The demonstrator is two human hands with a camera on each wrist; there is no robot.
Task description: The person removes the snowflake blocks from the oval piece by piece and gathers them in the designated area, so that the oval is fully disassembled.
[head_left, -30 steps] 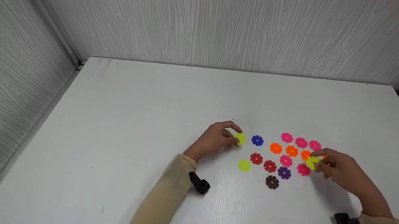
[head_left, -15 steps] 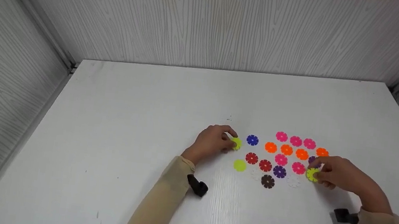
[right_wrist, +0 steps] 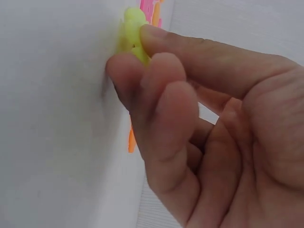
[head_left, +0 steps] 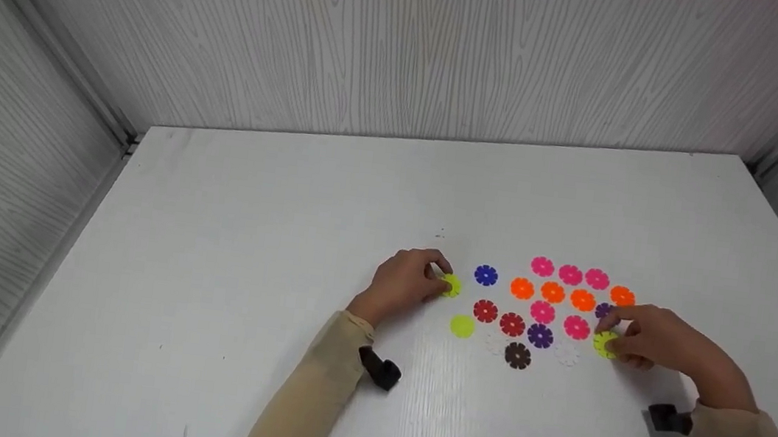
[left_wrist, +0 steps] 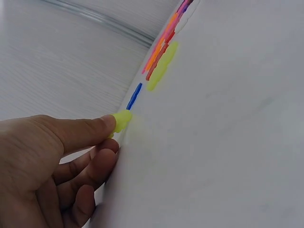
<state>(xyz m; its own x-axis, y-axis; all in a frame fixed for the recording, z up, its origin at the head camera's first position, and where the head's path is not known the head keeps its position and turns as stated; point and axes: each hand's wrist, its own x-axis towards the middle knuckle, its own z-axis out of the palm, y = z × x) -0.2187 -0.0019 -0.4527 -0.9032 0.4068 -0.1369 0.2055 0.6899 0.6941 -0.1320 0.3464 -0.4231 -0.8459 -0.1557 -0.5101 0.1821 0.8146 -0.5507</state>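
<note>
My left hand (head_left: 404, 285) pinches a yellow notched disc (left_wrist: 123, 118) between thumb and fingers, low over the table at the left end of a group of flower-shaped discs. A blue disc (head_left: 486, 275) lies just right of it, and another yellow disc (head_left: 462, 326) lies nearer the front. At the group's right end my right hand (head_left: 659, 341) pinches a second yellow notched disc (right_wrist: 135, 29) by its edge, close to the tabletop. Beside those fingers lie a purple disc (head_left: 603, 310), partly hidden by the hand, and a pink disc (head_left: 576, 327).
Between the hands lie pink discs (head_left: 571, 274), orange discs (head_left: 553, 292), red discs (head_left: 485, 310), a brown disc (head_left: 518, 355) and pale, near-transparent discs (head_left: 567, 355). The white table (head_left: 246, 231) meets a wood-grain panel (head_left: 409, 50) at the back.
The right hand has moved its yellow disc towards the front and down to the table, uncovering an orange and a purple disc. The left hand has shifted slightly forward with its disc.
</note>
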